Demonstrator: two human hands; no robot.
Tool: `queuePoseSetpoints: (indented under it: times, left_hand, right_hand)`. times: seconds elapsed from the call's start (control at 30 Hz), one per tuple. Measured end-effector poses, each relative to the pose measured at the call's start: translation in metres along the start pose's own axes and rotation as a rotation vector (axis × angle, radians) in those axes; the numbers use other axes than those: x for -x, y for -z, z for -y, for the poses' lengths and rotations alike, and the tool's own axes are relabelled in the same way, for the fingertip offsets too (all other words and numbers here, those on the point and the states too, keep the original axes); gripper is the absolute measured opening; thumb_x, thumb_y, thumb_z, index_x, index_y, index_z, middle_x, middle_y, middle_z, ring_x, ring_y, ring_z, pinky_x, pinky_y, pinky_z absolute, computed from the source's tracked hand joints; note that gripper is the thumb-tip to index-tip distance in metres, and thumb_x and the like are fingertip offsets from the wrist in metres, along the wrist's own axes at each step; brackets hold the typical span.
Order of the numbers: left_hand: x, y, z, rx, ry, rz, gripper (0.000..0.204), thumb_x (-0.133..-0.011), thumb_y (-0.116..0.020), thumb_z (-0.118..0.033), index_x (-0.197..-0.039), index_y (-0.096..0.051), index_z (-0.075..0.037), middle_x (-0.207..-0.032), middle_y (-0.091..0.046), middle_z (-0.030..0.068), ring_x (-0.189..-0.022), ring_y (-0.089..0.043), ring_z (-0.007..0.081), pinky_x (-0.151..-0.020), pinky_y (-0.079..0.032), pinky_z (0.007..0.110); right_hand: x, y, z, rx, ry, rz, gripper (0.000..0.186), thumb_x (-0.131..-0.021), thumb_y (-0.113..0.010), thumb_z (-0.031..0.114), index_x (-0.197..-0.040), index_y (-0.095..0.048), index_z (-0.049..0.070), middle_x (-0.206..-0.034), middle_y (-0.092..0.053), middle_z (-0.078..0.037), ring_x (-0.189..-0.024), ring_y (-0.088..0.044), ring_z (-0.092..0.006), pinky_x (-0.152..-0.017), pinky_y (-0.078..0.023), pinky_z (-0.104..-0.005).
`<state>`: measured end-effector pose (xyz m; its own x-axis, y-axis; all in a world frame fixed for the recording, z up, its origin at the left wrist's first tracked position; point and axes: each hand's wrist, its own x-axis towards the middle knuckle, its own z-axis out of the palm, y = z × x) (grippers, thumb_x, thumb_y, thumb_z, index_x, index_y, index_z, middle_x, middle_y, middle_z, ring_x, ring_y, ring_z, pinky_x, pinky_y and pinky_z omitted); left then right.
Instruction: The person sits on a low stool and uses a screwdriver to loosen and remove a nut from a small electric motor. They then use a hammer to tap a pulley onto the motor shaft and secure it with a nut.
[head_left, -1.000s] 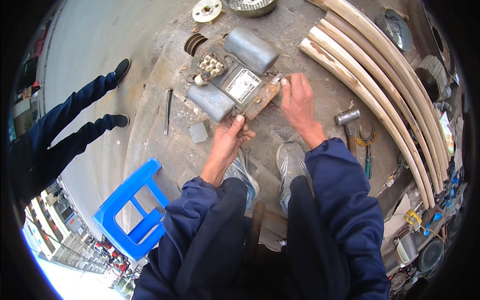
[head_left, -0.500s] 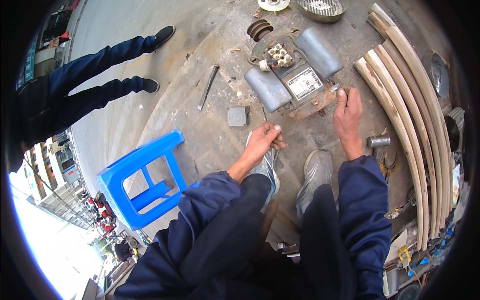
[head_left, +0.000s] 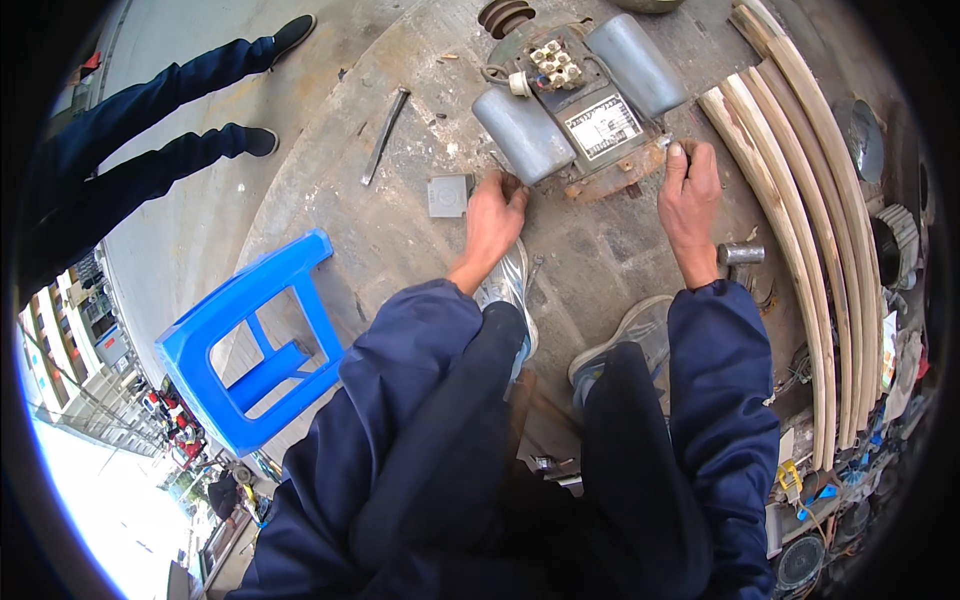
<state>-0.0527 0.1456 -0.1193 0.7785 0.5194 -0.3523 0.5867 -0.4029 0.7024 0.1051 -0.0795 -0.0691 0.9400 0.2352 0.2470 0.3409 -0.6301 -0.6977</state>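
Observation:
An electric motor (head_left: 560, 90) lies on the ground ahead of me, with two grey cylinder housings, an open terminal block (head_left: 556, 66) and a metal nameplate (head_left: 603, 128). My left hand (head_left: 490, 218) is closed in a pinch beside the lower end of the left grey cylinder (head_left: 525, 135). A thin dark piece shows at its fingertips, too small to name. Just left of that hand lies a square grey cover (head_left: 449, 196). My right hand (head_left: 689, 195) is closed at the motor's near right corner, thumb against the rusty end; what its fingers grip is hidden.
A flat metal bar (head_left: 385, 137) lies left of the motor. The blue plastic stool (head_left: 245, 345) stands on its side at left. Long wooden poles (head_left: 790, 200) lie at right, near a short metal cylinder (head_left: 741, 254). Another person's legs (head_left: 165, 135) are at upper left.
My left hand has moved forward, closer to the left grey cylinder. My right hand stays at the motor's corner. The whole view has shifted, so things sit higher and further left.

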Motion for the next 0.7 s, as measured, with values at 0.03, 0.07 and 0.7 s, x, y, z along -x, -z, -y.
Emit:
queuePoseSetpoints:
  times: [0.03,0.07,0.7]
  left_hand:
    - [-0.004,-0.004,-0.001,-0.091,-0.091,-0.036,0.028,-0.09,-0.07,-0.016,-0.108,-0.062,0.005,-0.091,-0.071,0.024,-0.084,-0.07,0.0399,-0.075,-0.055,0.044]
    - [-0.01,-0.008,-0.003,-0.155,-0.106,-0.047,0.031,-0.089,-0.069,-0.017,-0.113,-0.064,0.002,-0.102,-0.068,0.0298,-0.098,-0.064,0.05,-0.083,-0.053,0.051]
    - [-0.008,0.002,-0.01,0.097,0.211,0.179,0.02,-0.099,-0.063,-0.014,-0.11,-0.065,0.002,-0.099,-0.072,0.0174,-0.085,-0.073,0.0288,-0.069,-0.056,0.04]
  right_hand:
    - [0.001,0.001,0.001,-0.011,0.001,0.012,0.015,-0.102,-0.058,0.013,-0.099,-0.058,-0.001,-0.093,-0.06,-0.019,-0.082,-0.06,-0.0375,-0.073,-0.048,-0.0444]
    - [0.0,0.002,0.0,-0.018,-0.001,0.02,0.015,-0.102,-0.057,0.013,-0.099,-0.058,-0.001,-0.093,-0.06,-0.02,-0.082,-0.06,-0.0374,-0.073,-0.048,-0.0443]
    - [0.139,0.039,0.013,-0.329,-0.639,0.614,0.02,-0.095,-0.06,0.014,-0.107,-0.066,-0.001,-0.099,-0.07,-0.023,-0.09,-0.07,-0.0384,-0.082,-0.054,-0.0445]
